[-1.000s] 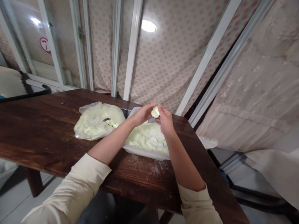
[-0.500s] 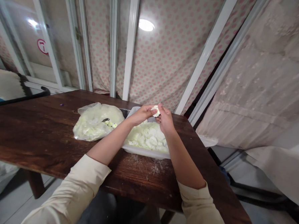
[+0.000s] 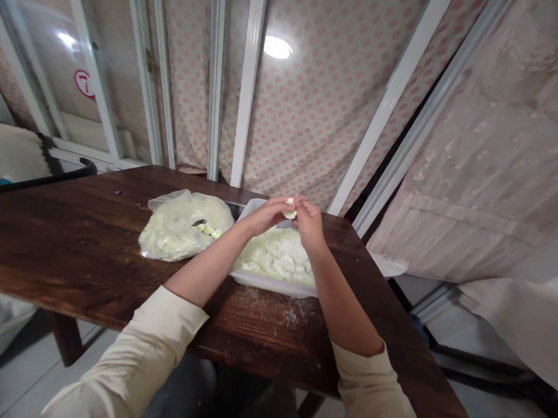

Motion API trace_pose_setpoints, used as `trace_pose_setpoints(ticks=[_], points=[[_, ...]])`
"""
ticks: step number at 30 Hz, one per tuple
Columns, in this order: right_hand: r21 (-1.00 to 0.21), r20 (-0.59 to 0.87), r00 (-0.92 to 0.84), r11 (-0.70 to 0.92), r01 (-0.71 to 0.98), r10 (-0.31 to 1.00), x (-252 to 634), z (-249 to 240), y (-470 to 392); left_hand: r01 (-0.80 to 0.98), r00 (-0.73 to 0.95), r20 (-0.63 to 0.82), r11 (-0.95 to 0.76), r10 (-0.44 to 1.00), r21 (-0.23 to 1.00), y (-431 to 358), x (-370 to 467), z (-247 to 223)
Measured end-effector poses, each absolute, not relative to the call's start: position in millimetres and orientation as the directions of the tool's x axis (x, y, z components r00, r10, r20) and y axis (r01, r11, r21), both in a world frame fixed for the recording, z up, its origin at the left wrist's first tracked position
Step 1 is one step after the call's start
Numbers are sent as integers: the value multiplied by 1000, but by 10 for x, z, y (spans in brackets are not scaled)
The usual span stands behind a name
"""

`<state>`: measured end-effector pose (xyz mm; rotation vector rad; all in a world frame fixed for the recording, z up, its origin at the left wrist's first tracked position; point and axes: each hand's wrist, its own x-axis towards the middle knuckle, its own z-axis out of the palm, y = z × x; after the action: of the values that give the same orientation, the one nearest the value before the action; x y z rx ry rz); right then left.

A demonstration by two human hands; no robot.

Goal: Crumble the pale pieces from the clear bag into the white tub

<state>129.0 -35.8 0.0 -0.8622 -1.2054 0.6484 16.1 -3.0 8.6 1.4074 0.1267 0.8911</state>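
Observation:
Between my fingers, above the far part of a white plastic tray, is a small white doughy piece. My left hand grips it from the left with fingers closed. Pinching the same piece from the right is my right hand. The fingers hide much of its shape. Whitish, powdery lumps fill the tray below. Left of the tray lies a clear plastic bag of pale yellow-white filling, with a dark utensil handle at its opening.
The dark wooden table carries everything, with white powder scattered before the tray. Behind the bag a metal bowl shows partly. Framed glass panels with a dotted curtain stand along the table's far edge.
My fingers have closed further over the white piece, so less of it shows. Both hands stay above the tray. The view has shifted slightly.

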Motion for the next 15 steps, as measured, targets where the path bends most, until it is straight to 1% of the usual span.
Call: trace_pose_setpoints(ticks=[2,3,6,8,10,12,13,15], points=[[-835,543,252,547,64,801,1284,-12,-347,-456,666,414,-100,621,884,-40,166,87],[-842,531,257,536,58,807,1278,-6,-353,-445,666,419,-123,617,887,-39,173,82],[-891,422,267,451,-57,867,1255,49,-400,-422,689,442,-179,575,889,-21,201,52],[-911,343,257,387,-144,903,1252,91,-432,-441,700,459,-174,547,880,0,219,32],[-921,302,244,348,-173,921,1273,112,-444,-450,705,460,-161,540,879,22,232,16],[-929,312,264,351,-114,913,1322,105,-431,-439,693,453,-170,560,882,43,237,7],[-930,340,280,365,-42,898,1355,93,-419,-421,680,442,-182,585,889,52,237,4],[-907,421,299,390,160,856,1424,66,-395,-364,644,405,-206,649,908,69,234,-1]])
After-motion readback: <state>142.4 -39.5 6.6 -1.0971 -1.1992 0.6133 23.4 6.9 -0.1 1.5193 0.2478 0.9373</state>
